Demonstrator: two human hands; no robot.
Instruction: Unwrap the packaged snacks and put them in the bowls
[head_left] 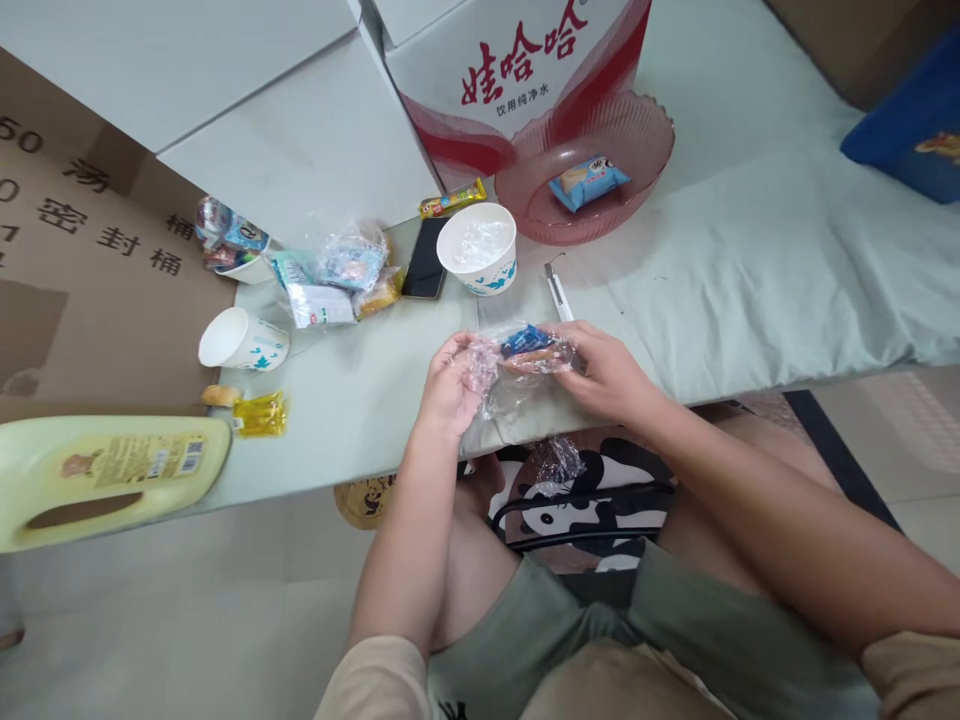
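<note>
Between my two hands, over the front edge of the cloth-covered table, is a bundle of clear plastic wrap (517,385) around a blue snack packet (527,341) and something orange-brown beneath it. My left hand (454,385) pinches the crumpled wrap on one side. My right hand (600,370) grips the other end of the bundle, its fingers partly hidden. Just beyond the bundle lies a white utility knife (557,293). A paper cup (478,275) with clear plastic inside stands behind my hands.
A pink glass bowl (652,130) holding a light blue packet (589,183) stands by a water carton (517,70). Left are a phone (425,262), wrapped snacks (330,280), a tipped paper cup (247,340) and a yellow jug (150,462). More plastic wrap (556,462) hangs below the table edge.
</note>
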